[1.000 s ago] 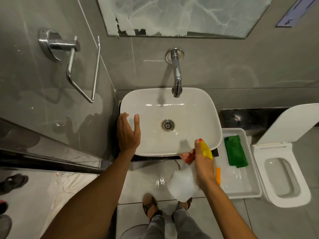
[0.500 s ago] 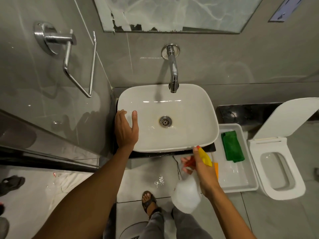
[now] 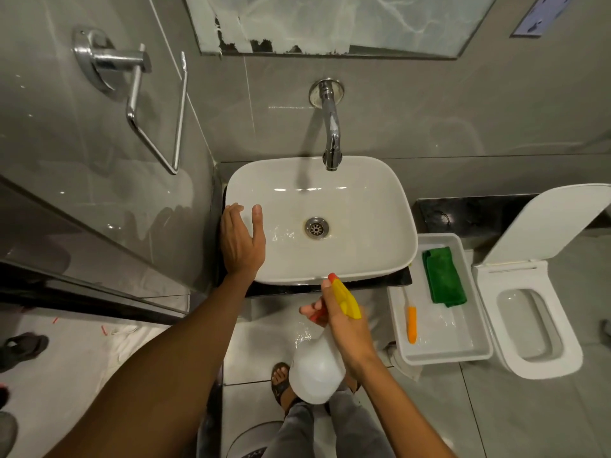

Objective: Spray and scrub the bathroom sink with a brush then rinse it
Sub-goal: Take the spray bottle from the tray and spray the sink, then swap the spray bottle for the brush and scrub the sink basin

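Observation:
A white rectangular sink (image 3: 373, 206) sits under a chrome wall tap (image 3: 331, 133), with a metal drain (image 3: 316, 227) in its wet bottom. My left hand (image 3: 241, 242) rests flat on the sink's left rim, fingers apart. My right hand (image 3: 344, 328) grips a white spray bottle (image 3: 315, 368) with a yellow and red head (image 3: 345, 297), held in front of the sink's near edge, nozzle toward the basin. An orange-handled brush (image 3: 411, 322) lies in a white tray (image 3: 476, 352) to the right.
A folded green cloth (image 3: 444, 276) lies in the same tray. A white toilet (image 3: 529, 319) with raised lid stands at the far right. A chrome towel holder (image 3: 132, 94) juts from the left wall. My feet (image 3: 281, 378) stand on the wet tiled floor.
My right hand has drawn the spray bottle back toward me and lower, away from the sink's edge. The brush in the tray has come into view. My left hand stays on the rim.

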A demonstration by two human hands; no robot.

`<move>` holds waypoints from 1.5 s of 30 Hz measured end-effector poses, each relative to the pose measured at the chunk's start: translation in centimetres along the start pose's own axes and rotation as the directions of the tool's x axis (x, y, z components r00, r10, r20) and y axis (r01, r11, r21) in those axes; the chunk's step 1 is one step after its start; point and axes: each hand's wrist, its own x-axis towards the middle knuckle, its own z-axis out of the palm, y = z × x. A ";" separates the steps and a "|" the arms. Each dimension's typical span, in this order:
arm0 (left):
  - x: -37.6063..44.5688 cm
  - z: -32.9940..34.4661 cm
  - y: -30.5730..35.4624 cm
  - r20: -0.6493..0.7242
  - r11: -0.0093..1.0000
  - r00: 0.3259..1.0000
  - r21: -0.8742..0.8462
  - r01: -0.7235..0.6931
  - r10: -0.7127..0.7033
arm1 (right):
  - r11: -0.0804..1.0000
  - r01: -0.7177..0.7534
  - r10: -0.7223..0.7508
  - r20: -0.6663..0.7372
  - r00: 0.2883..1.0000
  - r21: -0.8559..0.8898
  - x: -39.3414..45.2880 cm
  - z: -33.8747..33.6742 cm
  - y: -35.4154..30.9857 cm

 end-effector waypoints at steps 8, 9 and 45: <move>-0.9 0.5 1.1 0.134 0.972 0.976 0.143 -0.188 0.169 | 0.991 0.110 -0.098 -0.146 0.984 0.075 0.9 -5.9 -1.3; -1.2 1.0 1.5 0.155 0.963 0.966 0.141 -0.229 0.207 | 0.989 0.120 -0.103 -0.190 0.976 0.080 1.0 -7.3 -1.3; -14.2 24.0 16.7 0.715 0.514 0.505 0.234 -0.825 0.484 | 0.985 0.061 -0.157 -0.681 0.715 -0.163 18.0 -37.7 14.3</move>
